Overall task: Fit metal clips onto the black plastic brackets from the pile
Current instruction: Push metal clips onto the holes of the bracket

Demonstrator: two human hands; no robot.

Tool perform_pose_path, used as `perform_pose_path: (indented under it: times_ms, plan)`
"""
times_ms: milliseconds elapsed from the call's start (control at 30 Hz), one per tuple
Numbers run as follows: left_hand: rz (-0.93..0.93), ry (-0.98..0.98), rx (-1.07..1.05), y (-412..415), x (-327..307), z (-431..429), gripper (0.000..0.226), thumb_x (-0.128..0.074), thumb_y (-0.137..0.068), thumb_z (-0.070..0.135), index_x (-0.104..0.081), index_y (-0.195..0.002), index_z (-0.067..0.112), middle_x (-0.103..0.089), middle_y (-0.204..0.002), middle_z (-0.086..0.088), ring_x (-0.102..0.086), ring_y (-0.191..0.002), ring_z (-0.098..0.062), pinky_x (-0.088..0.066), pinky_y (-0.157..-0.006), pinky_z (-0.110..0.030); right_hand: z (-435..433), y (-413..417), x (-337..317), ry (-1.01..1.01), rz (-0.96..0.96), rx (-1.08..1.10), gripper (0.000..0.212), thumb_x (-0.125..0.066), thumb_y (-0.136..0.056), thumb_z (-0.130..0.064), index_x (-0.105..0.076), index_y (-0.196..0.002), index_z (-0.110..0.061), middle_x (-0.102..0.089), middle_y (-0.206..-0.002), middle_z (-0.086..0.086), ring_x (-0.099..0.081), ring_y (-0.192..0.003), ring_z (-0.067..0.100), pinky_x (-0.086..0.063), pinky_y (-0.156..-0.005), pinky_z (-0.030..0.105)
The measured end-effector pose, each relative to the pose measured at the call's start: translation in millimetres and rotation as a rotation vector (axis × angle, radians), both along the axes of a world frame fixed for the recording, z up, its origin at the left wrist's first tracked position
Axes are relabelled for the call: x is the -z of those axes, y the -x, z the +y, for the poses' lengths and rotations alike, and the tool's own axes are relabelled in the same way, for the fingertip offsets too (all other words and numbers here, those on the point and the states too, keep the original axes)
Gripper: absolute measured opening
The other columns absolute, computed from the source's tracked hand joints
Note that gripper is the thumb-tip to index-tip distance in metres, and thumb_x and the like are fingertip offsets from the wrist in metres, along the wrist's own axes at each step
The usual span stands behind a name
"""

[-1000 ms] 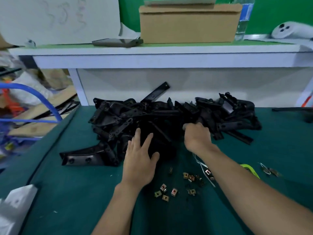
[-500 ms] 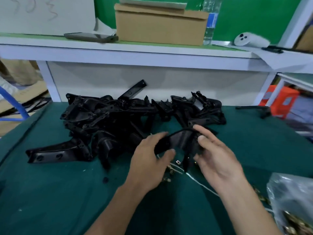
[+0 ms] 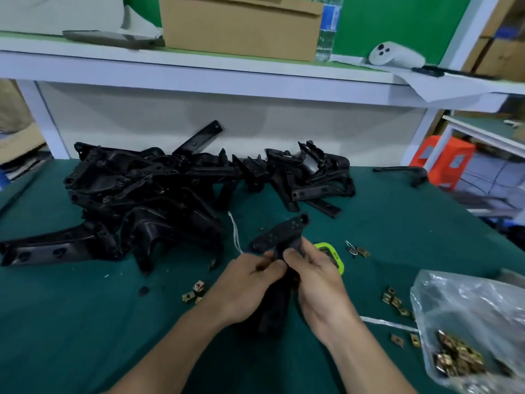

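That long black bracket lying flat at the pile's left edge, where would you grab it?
Take the bracket by its long flat arm, which sticks out leftward onto the green mat. Come from above on the left, fingers across its narrow width. Its right end is tangled into the pile, so gripping there would probably drag other brackets along.

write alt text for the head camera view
The left hand and right hand grip one black plastic bracket over a green table. Behind it lies a pile of brackets; loose metal clips dot the table, and a clear bag of clips sits at the right.
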State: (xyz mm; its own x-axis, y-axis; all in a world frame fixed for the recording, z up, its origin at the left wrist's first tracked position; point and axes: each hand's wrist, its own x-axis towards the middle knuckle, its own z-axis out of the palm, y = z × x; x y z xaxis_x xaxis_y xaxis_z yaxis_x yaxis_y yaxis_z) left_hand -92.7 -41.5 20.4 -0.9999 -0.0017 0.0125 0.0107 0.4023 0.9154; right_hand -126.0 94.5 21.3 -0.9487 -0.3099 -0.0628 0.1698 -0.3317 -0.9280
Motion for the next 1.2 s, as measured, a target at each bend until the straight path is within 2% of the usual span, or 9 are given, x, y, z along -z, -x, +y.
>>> perform_pose_path:
  times_ms: [100, 167, 233, 333, 467, 633, 800, 967, 1200]
  plan:
    - [0.168, 0.161, -0.161, -3, -4, -6, 0.043, -0.062, -0.080, 0.049, -0.058, -0.053, 0.016, -0.044, -0.046, 0.007, -0.042, -0.047, -0.010, -0.034, -0.051, -0.033, 6, 3, -4, 0.160, -0.125, -0.039, 0.019, -0.048, -0.101, -0.002, -0.068, -0.103, -0.001, -0.072, -0.104, 0.025, -0.072, -0.096, 0.034, -0.059, -0.079, 0.035]
    - [0.210, 0.124, -0.270, -5, -14, -10, 0.025, -0.063, -0.074, 0.044, -0.068, -0.055, 0.029, -0.057, -0.048, 0.010, -0.051, -0.047, -0.006, -0.036, -0.049, -0.029, 10, 9, -4, 0.224, -0.218, -0.035, 0.015, -0.047, -0.102, -0.002, -0.062, -0.098, -0.001, -0.069, -0.091, 0.025, -0.070, -0.081, 0.037, -0.059, -0.070, 0.041]
    - [0.146, 0.331, -0.377, -2, -21, -23, 0.015, -0.063, -0.078, 0.039, -0.074, -0.068, 0.037, -0.066, -0.058, 0.015, -0.060, -0.057, -0.005, -0.043, -0.053, -0.026, 15, 12, -3, 0.186, -0.288, -0.024, 0.010, -0.048, -0.102, -0.003, -0.057, -0.097, -0.004, -0.064, -0.081, 0.024, -0.064, -0.067, 0.034, -0.056, -0.058, 0.039]
    - [-0.120, 0.727, -0.206, 3, -30, -50, 0.013, -0.069, -0.082, 0.037, -0.076, -0.093, 0.037, -0.072, -0.083, 0.016, -0.067, -0.083, -0.009, -0.056, -0.076, -0.029, 23, 14, 0, -0.049, -0.175, -0.072, 0.008, -0.060, -0.097, -0.006, -0.055, -0.101, -0.010, -0.063, -0.073, 0.017, -0.056, -0.055, 0.026, -0.046, -0.045, 0.032]
    - [-0.186, 0.683, -0.011, 2, -22, -40, 0.026, -0.078, -0.077, 0.037, -0.066, -0.100, 0.034, -0.066, -0.091, 0.011, -0.062, -0.085, -0.010, -0.051, -0.072, -0.027, 21, 16, 4, -0.648, 0.234, -0.041, 0.042, -0.074, -0.080, -0.015, -0.054, -0.099, -0.047, -0.067, -0.063, -0.002, -0.058, -0.046, 0.015, -0.048, -0.044, 0.028]
    - [-0.104, 0.748, -0.026, 3, -6, -24, 0.011, -0.066, -0.090, 0.024, -0.063, -0.081, 0.029, -0.065, -0.083, 0.003, -0.064, -0.078, -0.021, -0.052, -0.068, -0.032, 14, 15, 13, -0.909, 0.445, 0.089, 0.038, -0.069, -0.076, -0.020, -0.053, -0.105, -0.040, -0.064, -0.076, -0.017, -0.059, -0.070, -0.002, -0.039, -0.052, 0.007]
    - [-0.076, 0.662, -0.017, 5, -17, -40, 0.032, -0.066, -0.086, 0.007, -0.070, -0.075, 0.037, -0.073, -0.082, 0.007, -0.070, -0.076, -0.012, -0.059, -0.072, -0.026, 15, 10, 12, -0.952, 0.468, 0.090, 0.032, -0.066, -0.079, -0.020, -0.053, -0.104, -0.034, -0.062, -0.079, -0.016, -0.055, -0.072, 0.004, -0.037, -0.051, 0.011]
    - [0.019, 0.233, -0.115, 7, -21, -57, 0.031, -0.070, -0.086, -0.004, -0.077, -0.083, 0.025, -0.075, -0.073, 0.005, -0.071, -0.072, -0.012, -0.058, -0.068, -0.021, 15, 11, 12, -0.908, 0.490, 0.175, 0.024, -0.070, -0.083, -0.025, -0.052, -0.096, -0.032, -0.061, -0.075, -0.018, -0.055, -0.072, -0.010, -0.039, -0.056, 0.007]
    - [0.080, 0.265, -0.206, 9, 0, -45, 0.056, -0.060, -0.083, -0.012, -0.071, -0.080, 0.043, -0.071, -0.092, 0.021, -0.064, -0.086, 0.011, -0.044, -0.065, 0.000, 24, 14, 2, -0.910, 0.428, 0.257, 0.009, -0.059, -0.087, -0.026, -0.050, -0.088, -0.030, -0.060, -0.066, -0.009, -0.054, -0.060, -0.004, -0.037, -0.044, 0.016]
